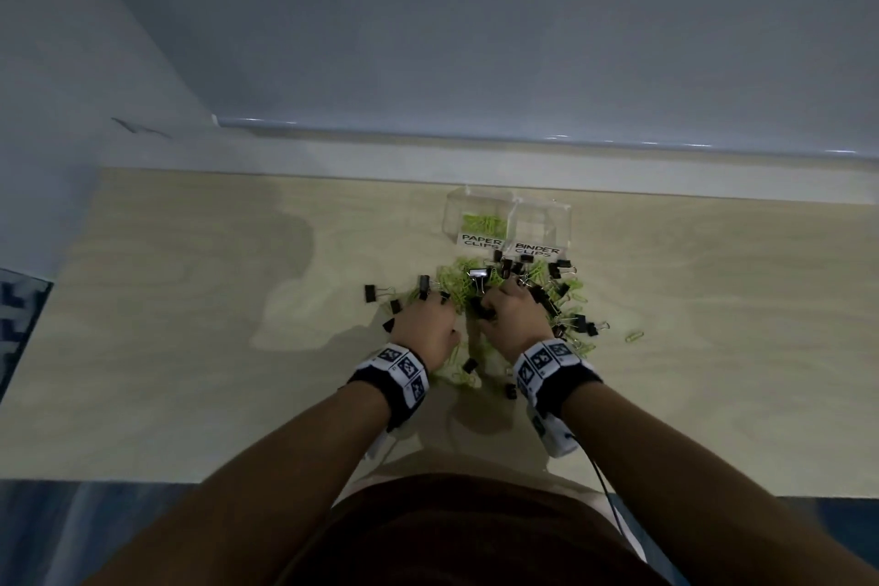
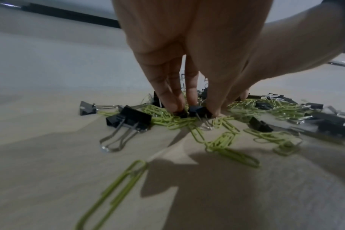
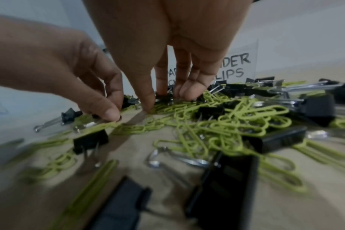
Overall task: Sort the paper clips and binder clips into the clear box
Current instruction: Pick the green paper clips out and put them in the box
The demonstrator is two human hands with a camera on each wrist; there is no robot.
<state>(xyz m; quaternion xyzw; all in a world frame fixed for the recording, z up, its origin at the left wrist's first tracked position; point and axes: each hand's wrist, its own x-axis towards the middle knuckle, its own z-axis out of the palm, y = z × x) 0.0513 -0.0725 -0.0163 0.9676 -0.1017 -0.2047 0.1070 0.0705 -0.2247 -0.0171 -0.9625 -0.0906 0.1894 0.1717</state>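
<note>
A mixed pile of green paper clips and black binder clips lies on the table in front of the clear box. Its left compartment, labelled PAPER CLIPS, holds a few green clips; the right one is labelled BINDER CLIPS. My left hand reaches down into the pile's left side and pinches a small black binder clip between thumb and fingers. My right hand digs into the middle of the pile, its thumb and fingers closing round another black binder clip. Both hands almost touch each other.
The light wooden table runs up to a pale wall ledge just behind the box. A lone binder clip lies left of the pile and a stray paper clip to its right. Larger binder clips sit near my right wrist.
</note>
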